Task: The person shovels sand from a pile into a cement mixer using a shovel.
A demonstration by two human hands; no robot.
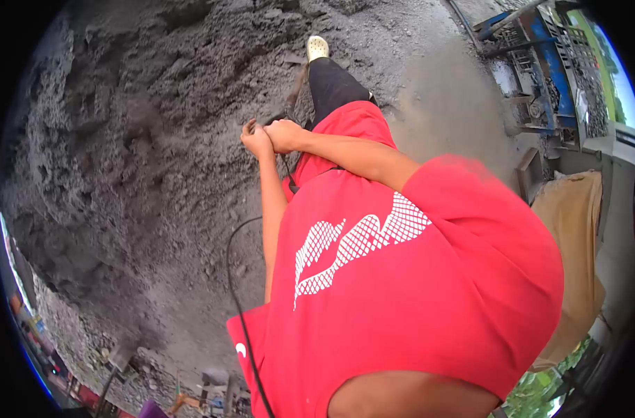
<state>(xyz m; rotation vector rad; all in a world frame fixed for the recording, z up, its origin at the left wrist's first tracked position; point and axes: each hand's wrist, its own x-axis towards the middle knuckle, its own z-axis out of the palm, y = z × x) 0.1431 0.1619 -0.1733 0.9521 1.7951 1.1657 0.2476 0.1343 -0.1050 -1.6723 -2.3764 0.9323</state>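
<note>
My left hand [257, 140] has curled fingers and sits low in front of my body, over the grey sand. My right hand [284, 136] is closed right beside it, and the two touch. A dark piece [275, 119] shows just beyond the fingers; what either hand grips is mostly hidden. Past the hands, a thin brown shaft-like thing [298, 85] runs toward my pale clog [317, 47], close to my dark-trousered leg. I cannot tell whether it joins the dark piece.
A big bank of grey sand [143, 139] fills the left side. A black cord [228, 272] hangs along my red shirt [401, 299]. To the right stand a blue metal frame [551, 70] and a tan cloth cover [568, 223]. Several blurred items lie at bottom left.
</note>
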